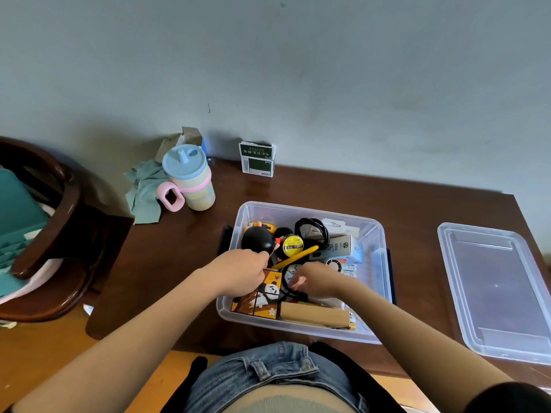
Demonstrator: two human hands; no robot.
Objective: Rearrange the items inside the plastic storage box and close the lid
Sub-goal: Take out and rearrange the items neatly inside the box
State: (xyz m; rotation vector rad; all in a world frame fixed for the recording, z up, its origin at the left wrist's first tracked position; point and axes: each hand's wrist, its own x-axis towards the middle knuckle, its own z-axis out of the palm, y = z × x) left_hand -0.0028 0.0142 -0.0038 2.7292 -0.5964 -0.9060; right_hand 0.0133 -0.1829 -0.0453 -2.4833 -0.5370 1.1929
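The clear plastic storage box stands on the brown table, lid off. Inside lie an orange panda-print box, a black round toy, a yellow tape roll, a coiled black cable, a yellow stick, a grey carton and a wooden block. My left hand reaches in with curled fingers and grips the panda-print box at its top. My right hand is in the box's middle, fingers curled on a black cable loop. The clear lid lies flat at the right.
A pastel sippy cup with a pink handle and a green cloth sit at the table's back left. A green and white carton stands against the wall. A dark wooden chair is to the left.
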